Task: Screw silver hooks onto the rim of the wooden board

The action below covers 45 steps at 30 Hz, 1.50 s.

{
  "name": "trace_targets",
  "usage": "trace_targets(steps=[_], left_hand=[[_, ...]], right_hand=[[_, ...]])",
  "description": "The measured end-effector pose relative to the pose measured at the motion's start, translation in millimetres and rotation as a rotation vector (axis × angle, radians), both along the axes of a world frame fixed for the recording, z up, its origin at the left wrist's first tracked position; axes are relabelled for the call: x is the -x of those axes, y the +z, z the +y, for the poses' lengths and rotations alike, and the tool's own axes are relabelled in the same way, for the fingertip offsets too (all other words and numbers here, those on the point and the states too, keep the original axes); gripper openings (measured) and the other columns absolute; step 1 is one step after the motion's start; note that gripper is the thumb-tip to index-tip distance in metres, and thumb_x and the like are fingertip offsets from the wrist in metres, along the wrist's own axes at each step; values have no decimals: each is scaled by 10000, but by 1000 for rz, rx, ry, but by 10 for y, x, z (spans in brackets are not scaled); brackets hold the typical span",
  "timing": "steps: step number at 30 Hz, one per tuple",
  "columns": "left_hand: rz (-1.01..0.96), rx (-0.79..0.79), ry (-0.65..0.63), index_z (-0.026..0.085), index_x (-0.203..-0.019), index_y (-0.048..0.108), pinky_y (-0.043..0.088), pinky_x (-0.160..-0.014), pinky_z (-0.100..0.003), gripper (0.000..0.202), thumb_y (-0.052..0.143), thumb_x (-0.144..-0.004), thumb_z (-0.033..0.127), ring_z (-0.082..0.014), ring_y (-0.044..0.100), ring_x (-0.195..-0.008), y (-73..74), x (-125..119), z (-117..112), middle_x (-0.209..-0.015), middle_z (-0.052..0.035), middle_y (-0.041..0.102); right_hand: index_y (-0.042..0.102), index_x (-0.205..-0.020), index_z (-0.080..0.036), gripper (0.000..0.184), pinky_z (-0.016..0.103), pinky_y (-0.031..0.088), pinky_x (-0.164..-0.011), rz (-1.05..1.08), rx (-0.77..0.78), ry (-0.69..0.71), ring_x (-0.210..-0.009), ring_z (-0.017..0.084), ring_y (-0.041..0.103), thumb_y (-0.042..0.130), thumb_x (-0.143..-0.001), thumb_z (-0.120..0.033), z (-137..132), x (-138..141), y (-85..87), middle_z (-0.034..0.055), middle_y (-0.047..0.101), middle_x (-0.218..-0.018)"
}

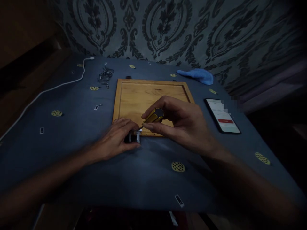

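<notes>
My right hand (183,123) is closed around the yellow and black handle of a screwdriver (152,117). The thin tip slants down to the left, at a small dark fitting with a shiny metal edge (134,136). Thumb and fingers of my left hand (120,135) grip this fitting at the near left corner of a framed wooden panel (139,99). Its exact kind is hard to make out in the dim light. Several small dark holes or screws dot the panel's near edge. My right hand hides part of the panel's right side.
Behind the panel's left side lies a heap of small metal hooks or hardware (106,74). A white cable (57,86) runs along the left. A blue cloth (198,75) lies at the back right, and a lit phone (222,116) on the patterned blue tablecloth (148,179).
</notes>
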State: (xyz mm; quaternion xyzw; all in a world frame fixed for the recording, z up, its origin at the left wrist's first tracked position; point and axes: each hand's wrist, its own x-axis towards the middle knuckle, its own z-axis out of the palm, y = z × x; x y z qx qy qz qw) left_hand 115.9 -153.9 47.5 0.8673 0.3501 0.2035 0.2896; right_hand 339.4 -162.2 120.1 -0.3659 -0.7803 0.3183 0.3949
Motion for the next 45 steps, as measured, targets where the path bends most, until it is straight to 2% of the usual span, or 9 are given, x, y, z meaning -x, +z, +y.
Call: trace_targets(steps=[5, 8, 12, 15, 23, 29, 39, 42, 45], left_hand=[[33, 8, 2, 220, -1126, 630, 500, -987, -448, 289, 762, -904, 350, -287, 628, -1093, 28, -9, 5, -1093, -46, 703], [14, 13, 0, 231, -1127, 629, 498, -994, -445, 290, 760, -908, 367, -287, 628, -1112, 24, -4, 6, -1111, -42, 705], [4, -2, 3, 220, -1133, 632, 504, -974, -440, 303, 764, -911, 378, -289, 635, -1082, 2, 2, 6, -1105, -51, 709], [19, -8, 3, 208, -1144, 635, 512, -971, -454, 331, 763, -912, 406, -305, 633, -1091, -4, 2, 6, -1109, -65, 709], [45, 15, 1, 221, -1180, 626, 506, -1005, -469, 326, 734, -931, 402, -301, 626, -1133, 18, 6, 4, -1170, -68, 710], [50, 22, -5, 214, -1166, 623, 507, -1005, -476, 330, 746, -923, 401, -309, 622, -1134, 27, 1, 5, -1176, -76, 710], [41, 29, 5, 219, -1135, 624, 506, -998, -455, 307, 757, -915, 387, -297, 627, -1111, 26, -6, 0, -1155, -63, 713], [38, 15, 0, 207, -1144, 619, 506, -995, -451, 324, 764, -915, 385, -297, 623, -1117, 20, -3, 2, -1165, -71, 710], [24, 19, 2, 213, -1136, 613, 509, -984, -448, 314, 754, -921, 393, -286, 624, -1079, 13, 2, 1, -1140, -61, 704]], right_hand=[[728, -1118, -195, 225, 259, 583, -734, -73, 79, 100, -877, 163, 719, 734, -965, -360, 23, -72, 105, 47, 749, -1028], [732, -1069, -191, 165, 244, 569, -699, -114, 12, 130, -834, 148, 708, 709, -983, -330, 21, -76, 94, 37, 743, -971], [679, -917, -188, 205, 264, 538, -646, -73, -202, -24, -704, 137, 652, 772, -941, -369, -3, 4, -41, 14, 692, -825], [653, -878, -193, 218, 270, 521, -618, -29, -256, -104, -668, 135, 638, 782, -933, -360, -19, 51, -99, 5, 667, -789], [614, -816, -197, 251, 272, 487, -571, -50, -246, -130, -635, 134, 624, 799, -914, -336, -15, 31, -40, -6, 637, -739], [611, -815, -226, 274, 310, 503, -597, -54, -185, -144, -650, 156, 619, 782, -924, -409, -14, 48, -69, 6, 646, -753], [634, -853, -214, 240, 304, 500, -613, -42, -193, -106, -678, 155, 618, 787, -925, -385, 6, 29, -101, 9, 644, -774], [667, -902, -204, 224, 290, 517, -618, -51, -151, -68, -690, 151, 639, 776, -934, -398, 17, 14, -73, 13, 673, -803], [702, -1049, -214, 235, 282, 553, -657, -29, -34, 14, -758, 160, 684, 750, -952, -422, 33, -10, -5, 23, 723, -894]])
